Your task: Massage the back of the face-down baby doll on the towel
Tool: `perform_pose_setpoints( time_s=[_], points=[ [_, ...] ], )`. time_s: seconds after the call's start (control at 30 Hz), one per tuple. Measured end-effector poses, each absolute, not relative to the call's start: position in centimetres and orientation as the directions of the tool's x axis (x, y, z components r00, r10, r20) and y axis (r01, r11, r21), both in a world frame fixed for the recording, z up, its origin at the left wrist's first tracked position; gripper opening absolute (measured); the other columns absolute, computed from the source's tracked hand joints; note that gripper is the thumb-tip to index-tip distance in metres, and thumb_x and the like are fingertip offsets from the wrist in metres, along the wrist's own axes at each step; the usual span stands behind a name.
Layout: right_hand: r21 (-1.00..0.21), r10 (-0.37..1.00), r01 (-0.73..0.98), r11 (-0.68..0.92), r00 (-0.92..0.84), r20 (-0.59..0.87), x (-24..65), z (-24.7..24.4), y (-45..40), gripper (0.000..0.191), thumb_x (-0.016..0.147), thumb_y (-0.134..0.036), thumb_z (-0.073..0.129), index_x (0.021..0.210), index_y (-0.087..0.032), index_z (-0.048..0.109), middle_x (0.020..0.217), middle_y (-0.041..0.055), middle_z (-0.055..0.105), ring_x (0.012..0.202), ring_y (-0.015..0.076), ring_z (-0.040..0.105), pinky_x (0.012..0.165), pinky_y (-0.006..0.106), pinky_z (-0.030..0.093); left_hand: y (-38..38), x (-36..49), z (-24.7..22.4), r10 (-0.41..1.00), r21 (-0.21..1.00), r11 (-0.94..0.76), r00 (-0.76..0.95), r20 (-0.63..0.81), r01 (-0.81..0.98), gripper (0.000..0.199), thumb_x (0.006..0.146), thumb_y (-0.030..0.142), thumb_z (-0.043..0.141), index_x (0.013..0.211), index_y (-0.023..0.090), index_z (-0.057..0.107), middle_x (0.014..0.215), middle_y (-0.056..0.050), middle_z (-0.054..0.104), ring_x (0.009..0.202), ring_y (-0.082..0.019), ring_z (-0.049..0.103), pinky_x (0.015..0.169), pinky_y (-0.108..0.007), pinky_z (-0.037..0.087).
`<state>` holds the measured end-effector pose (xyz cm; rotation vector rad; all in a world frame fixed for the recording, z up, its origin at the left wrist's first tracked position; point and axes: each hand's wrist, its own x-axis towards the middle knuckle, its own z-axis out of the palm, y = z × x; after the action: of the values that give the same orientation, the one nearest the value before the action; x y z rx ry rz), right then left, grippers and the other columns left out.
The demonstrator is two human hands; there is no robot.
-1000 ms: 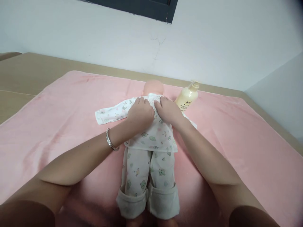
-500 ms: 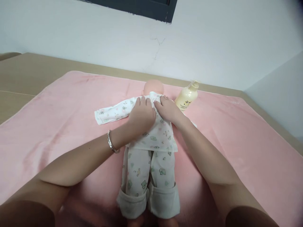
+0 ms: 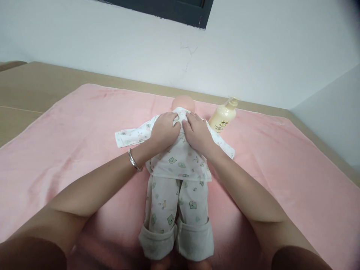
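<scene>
A baby doll lies lengthwise in front of me, its bald head (image 3: 182,103) at the far end. It wears a white printed shirt (image 3: 180,167) and matching trousers (image 3: 164,204) with turned-up cuffs. Flat on the upper left of the shirt rests my left hand (image 3: 165,129), thumb apart from the fingers. My right hand (image 3: 198,133) lies spread on the upper right, close beside it. Both are just below the collar. The shirt's sleeves stretch out to either side. The doll's face is not visible.
Behind my right hand stands a tilted-looking pump bottle (image 3: 223,116) of pale yellow liquid. A pink blanket (image 3: 84,150) lies under the doll, over a tan surface (image 3: 25,90). A white wall (image 3: 135,48) with a dark frame (image 3: 174,11) rises behind.
My left hand has shifted slightly up and left on the shirt, opening a gap to my right hand. My right hand has slid a little, and the right sleeve shows more.
</scene>
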<state>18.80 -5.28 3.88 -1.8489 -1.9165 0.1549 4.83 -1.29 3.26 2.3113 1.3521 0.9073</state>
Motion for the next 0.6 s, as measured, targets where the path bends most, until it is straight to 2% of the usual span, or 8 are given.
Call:
perform_pose_setpoints(
  time_s=[0.1, 0.27, 0.4, 0.5, 0.6],
  points=[
    [-0.406, 0.973, 0.910, 0.087, 0.011, 0.233, 18.5, 3.9, -5.6, 0.057, 0.103, -0.037, 0.024, 0.151, -0.013, 0.046, 0.162, 0.0168, 0.041, 0.154, 0.0356, 0.032, 0.122, 0.069, 0.023, -1.2, 4.8, 3.1, 0.856, 0.567, -0.515, 0.352, 0.378, 0.643, 0.023, 0.090, 0.020, 0.042, 0.095, 0.018, 0.064, 0.104, -0.010, 0.072, 0.099, -0.026, 0.063, 0.095, -0.041, 0.050],
    [-0.332, 0.983, 0.940, 0.076, -0.015, 0.184, 17.6, 4.1, -6.9, 0.062, 0.103, -0.033, 0.025, 0.155, -0.003, 0.038, 0.163, 0.0229, 0.036, 0.155, 0.0377, 0.030, 0.123, 0.062, 0.029, -0.4, 4.8, 3.3, 0.878, 0.550, -0.478, 0.366, 0.308, 0.685, 0.020, 0.093, 0.023, 0.040, 0.086, 0.019, 0.059, 0.096, -0.011, 0.069, 0.093, -0.025, 0.061, 0.091, -0.041, 0.050],
    [-0.346, 0.982, 0.932, 0.112, -0.049, 0.184, 18.2, 4.4, -6.4, 0.060, 0.101, -0.031, 0.025, 0.152, -0.005, 0.042, 0.162, 0.0227, 0.039, 0.153, 0.0377, 0.033, 0.122, 0.061, 0.032, -1.3, 4.9, 3.5, 0.849, 0.366, -0.524, 0.439, 0.293, 0.769, 0.028, 0.097, 0.022, 0.035, 0.100, 0.014, 0.062, 0.106, -0.017, 0.068, 0.101, -0.029, 0.061, 0.096, -0.045, 0.049],
    [-0.388, 0.985, 0.917, 0.094, -0.029, 0.170, 19.2, 4.4, -5.3, 0.052, 0.100, -0.032, 0.025, 0.135, -0.010, 0.056, 0.146, 0.0209, 0.057, 0.142, 0.0367, 0.047, 0.117, 0.061, 0.037, -2.7, 5.1, 3.3, 0.799, 0.177, -0.569, 0.489, 0.350, 0.803, 0.036, 0.097, 0.018, 0.032, 0.112, 0.006, 0.062, 0.115, -0.021, 0.067, 0.112, -0.033, 0.061, 0.102, -0.048, 0.047],
    [-0.395, 0.985, 0.917, 0.060, 0.010, 0.173, 19.5, 4.3, -4.9, 0.051, 0.100, -0.034, 0.024, 0.130, -0.010, 0.057, 0.143, 0.0214, 0.058, 0.140, 0.0388, 0.048, 0.117, 0.063, 0.035, -3.2, 5.2, 3.4, 0.793, 0.141, -0.564, 0.486, 0.367, 0.814, 0.035, 0.096, 0.016, 0.034, 0.112, 0.006, 0.064, 0.114, -0.021, 0.069, 0.112, -0.033, 0.062, 0.102, -0.046, 0.048]
  ],
)
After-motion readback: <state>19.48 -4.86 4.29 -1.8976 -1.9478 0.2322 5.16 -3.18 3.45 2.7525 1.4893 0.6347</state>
